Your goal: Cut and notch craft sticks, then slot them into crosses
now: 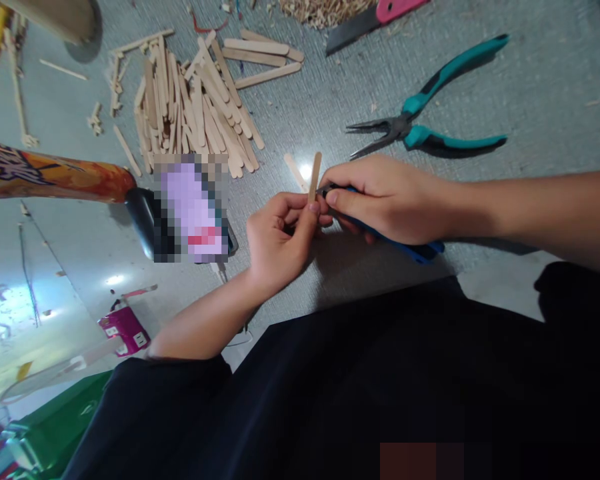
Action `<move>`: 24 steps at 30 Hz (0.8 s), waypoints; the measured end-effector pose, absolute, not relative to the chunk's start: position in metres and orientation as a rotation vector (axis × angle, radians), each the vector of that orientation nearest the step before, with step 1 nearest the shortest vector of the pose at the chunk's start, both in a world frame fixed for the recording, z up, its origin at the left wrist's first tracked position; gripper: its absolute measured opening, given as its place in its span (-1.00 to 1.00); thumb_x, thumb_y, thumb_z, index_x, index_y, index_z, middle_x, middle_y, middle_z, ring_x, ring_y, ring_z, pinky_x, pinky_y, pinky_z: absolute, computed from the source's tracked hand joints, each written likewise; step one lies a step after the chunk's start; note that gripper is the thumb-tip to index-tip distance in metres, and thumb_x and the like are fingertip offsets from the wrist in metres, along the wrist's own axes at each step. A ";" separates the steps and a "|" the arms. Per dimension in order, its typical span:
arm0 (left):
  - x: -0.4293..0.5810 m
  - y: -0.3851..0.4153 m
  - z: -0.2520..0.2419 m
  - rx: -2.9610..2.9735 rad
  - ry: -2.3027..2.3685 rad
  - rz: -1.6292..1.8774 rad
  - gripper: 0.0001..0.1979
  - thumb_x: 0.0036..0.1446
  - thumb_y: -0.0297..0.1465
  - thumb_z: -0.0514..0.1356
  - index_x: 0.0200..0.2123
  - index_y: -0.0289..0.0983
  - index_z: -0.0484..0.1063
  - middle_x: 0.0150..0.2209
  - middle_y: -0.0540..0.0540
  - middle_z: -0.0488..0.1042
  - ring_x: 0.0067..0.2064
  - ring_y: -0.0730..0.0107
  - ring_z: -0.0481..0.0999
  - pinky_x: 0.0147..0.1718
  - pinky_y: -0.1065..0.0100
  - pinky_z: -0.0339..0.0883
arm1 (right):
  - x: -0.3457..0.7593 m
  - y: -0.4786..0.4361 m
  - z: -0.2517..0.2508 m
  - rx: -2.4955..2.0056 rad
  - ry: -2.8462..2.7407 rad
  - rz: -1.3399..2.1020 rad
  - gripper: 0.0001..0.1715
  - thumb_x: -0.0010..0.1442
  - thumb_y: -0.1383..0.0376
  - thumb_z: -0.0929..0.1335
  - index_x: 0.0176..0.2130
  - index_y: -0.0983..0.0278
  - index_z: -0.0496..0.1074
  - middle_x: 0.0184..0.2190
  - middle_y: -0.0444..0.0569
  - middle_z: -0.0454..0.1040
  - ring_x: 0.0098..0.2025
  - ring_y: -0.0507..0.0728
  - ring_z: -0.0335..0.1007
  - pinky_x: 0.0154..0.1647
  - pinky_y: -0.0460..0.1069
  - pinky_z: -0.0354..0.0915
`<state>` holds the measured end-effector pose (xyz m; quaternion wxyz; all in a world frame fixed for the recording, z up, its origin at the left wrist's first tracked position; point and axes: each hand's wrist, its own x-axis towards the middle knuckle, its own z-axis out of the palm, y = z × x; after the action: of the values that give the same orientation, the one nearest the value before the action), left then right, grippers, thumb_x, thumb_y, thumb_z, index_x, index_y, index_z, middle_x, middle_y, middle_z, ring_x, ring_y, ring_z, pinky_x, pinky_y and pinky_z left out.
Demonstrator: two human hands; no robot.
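Between its thumb and fingers my left hand (285,233) pinches a wooden craft stick (315,175), which points up and away from me. My right hand (397,200) is closed around blue-handled pliers (425,252); their dark jaws (325,192) meet the stick beside my left fingertips. Whether the jaws grip the stick is hidden by the fingers. Another pale stick (296,172) shows just behind, on or near the table. Past my right hand lie long-nose pliers (405,125) with teal handles, jaws apart.
A heap of craft sticks (195,107) lies beyond my left hand, near a phone (195,207) with a cable. An orange can (55,175) lies at the left. A pink-handled blade (375,23) and wood scraps (320,10) are at the far edge. A purple socket block (125,331) sits lower left.
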<state>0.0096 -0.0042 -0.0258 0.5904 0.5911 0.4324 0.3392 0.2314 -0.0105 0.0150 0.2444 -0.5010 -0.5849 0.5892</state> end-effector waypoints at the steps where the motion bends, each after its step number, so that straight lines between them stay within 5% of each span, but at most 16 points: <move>1: 0.009 -0.005 -0.026 1.388 1.014 0.787 -0.44 0.45 0.20 0.49 -0.13 -0.21 0.62 -0.32 -0.08 0.80 -0.37 0.35 0.81 -0.40 0.37 0.68 | 0.231 -0.011 0.015 -1.370 -1.598 1.603 -0.60 0.58 0.47 0.35 -0.33 0.17 0.38 -0.61 -0.28 0.46 -0.64 -0.01 0.40 -0.54 0.00 0.13; 16: -0.003 -0.006 -0.022 1.836 0.994 0.768 -0.59 0.61 0.05 0.38 -0.17 -0.14 0.63 -0.41 -0.02 0.71 -0.46 0.37 0.60 -0.43 0.29 0.39 | 0.222 -0.026 0.013 -1.463 -1.640 1.532 -0.51 0.65 0.40 0.32 -0.37 0.13 0.26 -0.62 -0.24 0.33 -0.59 0.03 0.21 -0.44 0.06 0.03; 24: -0.002 -0.004 -0.019 1.888 0.993 0.769 -0.52 0.54 0.09 0.44 -0.27 -0.14 0.54 -0.54 0.07 0.53 -0.56 0.43 0.41 -0.48 0.29 0.25 | 0.220 -0.029 0.013 -1.513 -1.525 1.687 -0.49 0.71 0.33 0.33 -0.37 0.13 0.31 -0.63 -0.21 0.41 -0.67 0.03 0.34 -0.57 0.03 0.11</move>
<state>-0.0017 -0.0045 -0.0190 0.4233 0.7543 0.3967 0.3074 0.2200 -0.0290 0.0135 0.2033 -0.5424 -0.5467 0.6047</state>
